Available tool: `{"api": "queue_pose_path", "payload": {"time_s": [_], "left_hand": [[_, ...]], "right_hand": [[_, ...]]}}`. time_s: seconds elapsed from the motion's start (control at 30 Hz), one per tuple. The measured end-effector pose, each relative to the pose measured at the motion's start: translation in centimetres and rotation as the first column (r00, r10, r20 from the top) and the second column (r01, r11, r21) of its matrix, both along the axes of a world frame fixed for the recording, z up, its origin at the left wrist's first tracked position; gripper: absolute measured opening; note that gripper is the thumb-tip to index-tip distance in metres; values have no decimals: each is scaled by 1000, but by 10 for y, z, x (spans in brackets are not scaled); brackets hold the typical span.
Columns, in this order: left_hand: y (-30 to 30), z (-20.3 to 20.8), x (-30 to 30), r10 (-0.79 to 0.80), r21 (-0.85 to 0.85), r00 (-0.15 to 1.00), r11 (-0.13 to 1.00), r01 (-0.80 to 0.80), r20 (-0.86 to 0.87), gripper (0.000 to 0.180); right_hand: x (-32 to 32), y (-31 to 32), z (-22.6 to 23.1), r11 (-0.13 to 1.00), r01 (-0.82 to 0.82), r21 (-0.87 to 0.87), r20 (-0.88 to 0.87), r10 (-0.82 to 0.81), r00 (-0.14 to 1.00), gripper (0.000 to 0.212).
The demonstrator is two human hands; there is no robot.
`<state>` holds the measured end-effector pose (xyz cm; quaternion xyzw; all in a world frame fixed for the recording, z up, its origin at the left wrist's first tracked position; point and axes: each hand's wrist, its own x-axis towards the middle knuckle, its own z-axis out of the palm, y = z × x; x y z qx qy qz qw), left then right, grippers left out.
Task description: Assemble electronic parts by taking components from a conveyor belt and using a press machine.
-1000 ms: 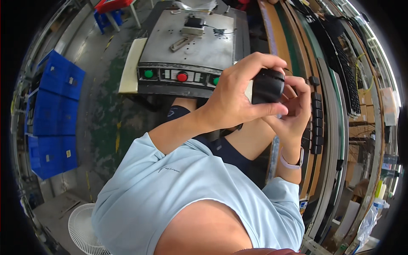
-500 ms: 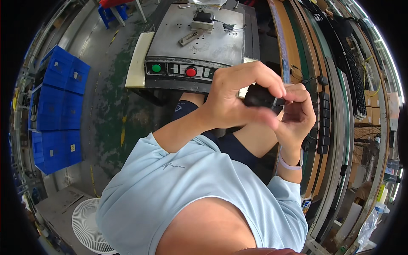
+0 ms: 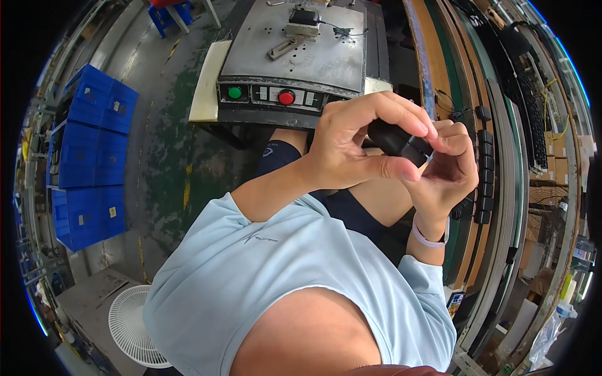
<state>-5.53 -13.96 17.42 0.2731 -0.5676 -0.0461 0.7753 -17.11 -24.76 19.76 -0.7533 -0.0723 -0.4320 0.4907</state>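
Observation:
Between my two hands, above my lap, is a small black power adapter (image 3: 398, 141) with rounded edges. My left hand (image 3: 351, 141) wraps round it, fingers over the top and thumb along the near side. My right hand (image 3: 450, 164) closes on its right end, fingertips pinching close to the left fingertips. Part of the adapter is hidden behind the fingers. Ahead of my hands stands a machine with a metal plate (image 3: 251, 59). On the plate a similar black block (image 3: 305, 17) sits in a metal fixture (image 3: 302, 29), its thin cable bundled beside it.
The machine's front panel has a green button (image 3: 234, 93) and a red button (image 3: 286, 97). On my right runs a conveyor line with a row of black blocks (image 3: 485, 172). Blue bins (image 3: 94, 156) stand at the left, a white fan (image 3: 135, 326) at the lower left.
Both hands and the adapter have shifted slightly right in the picture, and the adapter has tilted a little. The view itself has moved slightly. My grip stays on the adapter.

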Motion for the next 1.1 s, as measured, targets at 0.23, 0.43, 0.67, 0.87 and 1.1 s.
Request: {"api": "queue_pose_path", "payload": {"time_s": [0.23,0.43,0.67,0.87,1.1], "left_hand": [[3,2,-1,-67,16,995,997,69,-80,53],[3,-3,7,-221,-45,960,975,217,-170,55],[5,-4,5,-304,-9,903,949,316,-305,54],[26,15,26,80,341,977,929,-145,196,53],[33,15,29,235,347,873,849,-398,427,47]], "right_hand": [[-2,10,10,997,71,-4,-34,-71,997,46],[1,12,6,986,82,-142,5,-82,997,43],[-6,15,13,970,130,-203,-80,-149,986,40],[-7,8,24,968,131,-214,-291,-191,937,35],[-8,12,21,998,64,15,-153,-62,986,30]]}}
